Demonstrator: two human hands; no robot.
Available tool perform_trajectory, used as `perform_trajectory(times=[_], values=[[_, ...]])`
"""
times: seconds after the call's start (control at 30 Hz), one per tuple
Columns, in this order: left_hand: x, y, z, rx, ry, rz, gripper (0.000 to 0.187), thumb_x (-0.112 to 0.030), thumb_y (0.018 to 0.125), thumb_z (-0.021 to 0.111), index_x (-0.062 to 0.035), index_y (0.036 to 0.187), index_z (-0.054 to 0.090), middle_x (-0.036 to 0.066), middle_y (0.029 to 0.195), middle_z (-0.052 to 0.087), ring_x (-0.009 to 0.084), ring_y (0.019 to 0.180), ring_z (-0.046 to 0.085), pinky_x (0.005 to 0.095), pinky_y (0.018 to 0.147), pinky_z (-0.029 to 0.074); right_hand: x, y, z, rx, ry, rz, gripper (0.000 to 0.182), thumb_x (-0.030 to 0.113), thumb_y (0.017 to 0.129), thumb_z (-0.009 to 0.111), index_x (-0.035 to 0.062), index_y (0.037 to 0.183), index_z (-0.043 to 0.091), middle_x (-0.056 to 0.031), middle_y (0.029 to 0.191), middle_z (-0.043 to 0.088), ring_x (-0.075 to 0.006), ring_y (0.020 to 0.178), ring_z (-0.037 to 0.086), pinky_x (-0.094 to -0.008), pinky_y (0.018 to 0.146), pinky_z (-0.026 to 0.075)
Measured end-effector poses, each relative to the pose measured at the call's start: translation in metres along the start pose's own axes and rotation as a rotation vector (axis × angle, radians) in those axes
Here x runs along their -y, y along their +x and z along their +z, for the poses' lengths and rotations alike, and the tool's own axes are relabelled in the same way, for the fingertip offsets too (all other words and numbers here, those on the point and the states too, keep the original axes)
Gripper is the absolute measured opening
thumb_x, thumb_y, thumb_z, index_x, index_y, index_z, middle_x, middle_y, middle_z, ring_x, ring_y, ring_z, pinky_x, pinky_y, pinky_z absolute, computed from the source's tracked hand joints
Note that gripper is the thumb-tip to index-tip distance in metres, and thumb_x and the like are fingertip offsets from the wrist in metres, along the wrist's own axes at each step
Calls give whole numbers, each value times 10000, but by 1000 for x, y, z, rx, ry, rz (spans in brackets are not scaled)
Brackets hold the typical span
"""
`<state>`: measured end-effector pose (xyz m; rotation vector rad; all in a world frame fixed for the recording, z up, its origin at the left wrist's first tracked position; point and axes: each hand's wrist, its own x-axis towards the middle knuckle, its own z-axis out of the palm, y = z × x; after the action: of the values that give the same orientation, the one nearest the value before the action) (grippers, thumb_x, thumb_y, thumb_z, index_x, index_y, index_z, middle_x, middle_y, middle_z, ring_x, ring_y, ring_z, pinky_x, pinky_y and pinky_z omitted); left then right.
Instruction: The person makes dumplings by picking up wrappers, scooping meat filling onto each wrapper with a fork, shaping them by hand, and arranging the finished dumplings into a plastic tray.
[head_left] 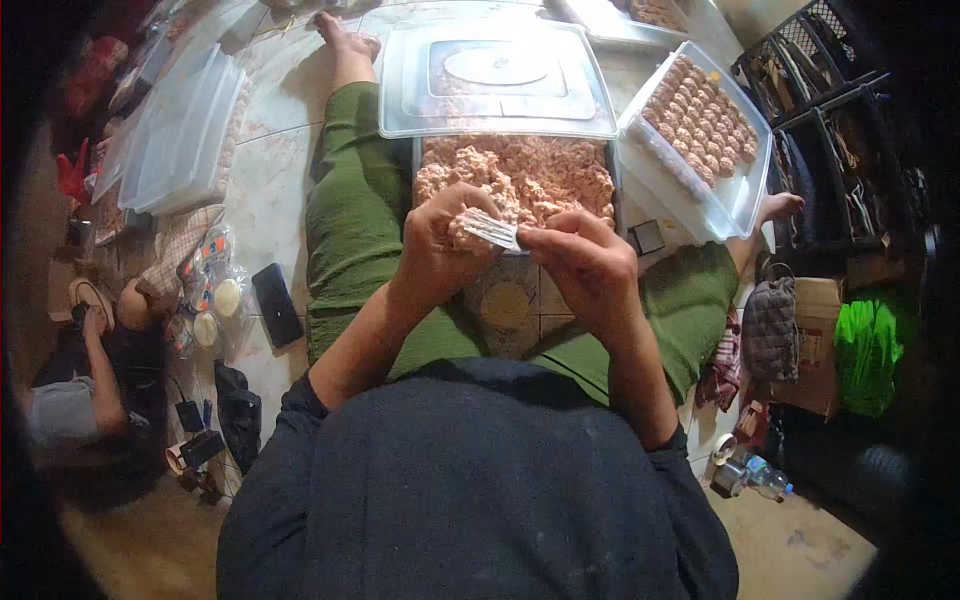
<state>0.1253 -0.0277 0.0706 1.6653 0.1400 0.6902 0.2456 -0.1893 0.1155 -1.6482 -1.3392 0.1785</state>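
Note:
My left hand (436,238) is closed around a clump of pale pink minced meat mixture (462,238). With its thumb and fingers, my right hand (590,258) pinches what looks like a metal fork (492,231), whose flat end touches the meat at my left hand. Both hands are at the near edge of a container full of meat mixture (565,172), between my spread legs. A clear plastic lid (500,112) covers the container's far part. How far the fork's handle runs inside my right hand is hidden.
Right of the container, meatballs (702,120) sit in rows in a clear plastic tray (738,212). Stacked clear boxes (180,140) stand left. A phone (277,305) lies by my left leg. Another person (85,390) sits at far left. A black rack (825,150) stands right.

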Motion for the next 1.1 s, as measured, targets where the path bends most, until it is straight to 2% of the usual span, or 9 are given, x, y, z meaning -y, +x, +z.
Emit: perform_trajectory(times=[0.1,0.23,0.33,0.43,0.47,0.63,0.97,1.07,1.1], values=[[-2,-1,1,-47,70,-3,704,-40,781,731,-84,1359,331,59,915,597,113,819,585,253,716,501,-9,-3,-5,-141,32,88,213,-21,802,684,53,999,716,-99,857,645,-181,773,641,-282,659,505],[1,5,10,-10,-141,5,1069,-49,802,728,-153,1499,-75,74,906,600,144,851,602,275,731,518,-18,-13,-3,-220,295,230,228,-63,825,652,24,1027,706,-81,927,652,-141,859,622,-243,725,492],[-6,3,17,-71,-180,50,880,-64,769,737,-85,1487,229,139,1055,597,189,892,596,312,802,487,-11,-18,12,-142,398,239,241,-61,824,653,22,1046,700,-70,921,638,-129,875,604,-225,744,472],[-6,9,1,76,329,191,570,-74,785,721,-55,1316,515,98,990,633,159,905,609,307,788,493,-7,-18,15,-100,172,120,239,-42,809,668,27,1034,705,-77,862,629,-158,792,611,-251,683,484],[-9,9,4,28,207,139,279,-85,774,725,-34,1039,655,49,914,648,102,883,602,274,756,487,-5,-15,13,-131,96,65,238,-42,803,671,29,1027,707,-79,849,625,-167,769,611,-260,666,489],[-16,3,1,122,-114,-116,215,-75,739,746,-39,915,629,28,862,640,84,841,589,268,733,482,1,-4,6,-95,-56,-256,251,-29,736,731,41,976,715,-93,822,618,-182,687,615,-283,598,506],[-11,1,-1,61,189,-37,304,-99,687,810,-35,917,621,88,947,649,205,869,641,306,736,508,-2,0,-6,-53,-76,-61,195,-25,777,693,50,957,710,-81,856,635,-195,751,634,-296,650,514],[5,2,-1,-1,195,164,591,-63,709,785,-62,1240,525,111,1130,591,196,926,603,309,751,503,-4,-2,-6,-66,-46,0,173,-6,802,689,48,965,709,-88,877,649,-191,769,640,-293,655,515],[4,1,-1,20,103,108,716,-47,721,772,-79,1307,362,114,1145,569,183,916,584,301,744,497,-7,-4,-6,-92,-48,16,170,-5,807,686,46,967,708,-91,883,652,-187,778,642,-291,659,516]])
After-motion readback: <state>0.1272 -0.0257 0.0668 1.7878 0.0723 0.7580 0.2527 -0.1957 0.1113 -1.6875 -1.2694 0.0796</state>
